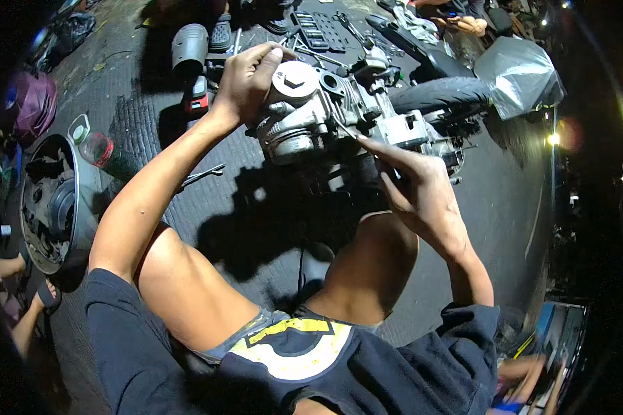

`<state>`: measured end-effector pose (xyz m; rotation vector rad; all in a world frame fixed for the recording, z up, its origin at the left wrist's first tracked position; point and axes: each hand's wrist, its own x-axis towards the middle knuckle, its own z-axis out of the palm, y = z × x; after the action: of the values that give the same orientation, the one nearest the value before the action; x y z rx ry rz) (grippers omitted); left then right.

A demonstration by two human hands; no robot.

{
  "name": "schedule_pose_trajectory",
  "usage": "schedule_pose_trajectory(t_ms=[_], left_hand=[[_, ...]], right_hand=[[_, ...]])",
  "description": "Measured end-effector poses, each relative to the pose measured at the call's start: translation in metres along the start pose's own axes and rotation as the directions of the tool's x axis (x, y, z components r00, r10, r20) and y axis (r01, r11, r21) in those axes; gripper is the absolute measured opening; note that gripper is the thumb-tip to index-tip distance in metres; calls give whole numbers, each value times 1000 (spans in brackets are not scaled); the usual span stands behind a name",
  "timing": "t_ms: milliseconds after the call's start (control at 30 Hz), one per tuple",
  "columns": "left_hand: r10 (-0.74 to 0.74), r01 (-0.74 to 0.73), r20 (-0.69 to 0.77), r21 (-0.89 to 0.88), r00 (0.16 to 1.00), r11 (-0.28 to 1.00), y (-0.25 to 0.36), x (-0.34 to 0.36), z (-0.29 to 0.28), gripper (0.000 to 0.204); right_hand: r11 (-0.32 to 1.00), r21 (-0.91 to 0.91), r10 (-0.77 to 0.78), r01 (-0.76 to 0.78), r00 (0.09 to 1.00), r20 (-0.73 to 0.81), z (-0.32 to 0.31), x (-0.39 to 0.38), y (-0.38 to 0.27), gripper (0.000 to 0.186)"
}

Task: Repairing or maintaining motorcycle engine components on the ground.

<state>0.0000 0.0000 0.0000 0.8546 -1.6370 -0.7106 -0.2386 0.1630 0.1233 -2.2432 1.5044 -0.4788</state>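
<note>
Engine (398, 129) lies before my knees (389, 228); my left hand (248, 79) curls at its disc (298, 72), grip unclear; my right hand (428, 192) pinches a rod (345, 127), apparently probing; next probably needs steadiness.

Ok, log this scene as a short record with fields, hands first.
Left hand: against a round, flat-topped metal part
Right hand: by the engine, apparently holding a thin metal rod
Behind the engine: black tire
Left side: round metal container holding dark parts, clear bottle beside it
Far side: dark tool tray
</note>
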Motion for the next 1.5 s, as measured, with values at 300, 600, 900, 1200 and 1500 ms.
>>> schedule_pose_trajectory(t_ms=[300,600,900,1200,1500], left_hand=[[26,-26,1,-8,1000,1000,-3,2,3,40],[-35,36,18,-62,999,997,5,-2,6,40],[-35,37,45,-43,998,998,-1,2,0,39],[-98,100,33,-60,995,993,1,2,4,38],[-36,40,102,-47,994,998,-3,0,-3,42]], right_hand=[[823,-536,-155,187,982,103,3,34,-29,23],[888,-424,-198,181,980,3,12,28,-26,19],[937,-306,-187,168,982,-35,13,34,-13,17],[929,-312,-227,198,972,-60,15,33,-17,17],[911,-412,21,-16,1000,9,18,-33,2,44]])
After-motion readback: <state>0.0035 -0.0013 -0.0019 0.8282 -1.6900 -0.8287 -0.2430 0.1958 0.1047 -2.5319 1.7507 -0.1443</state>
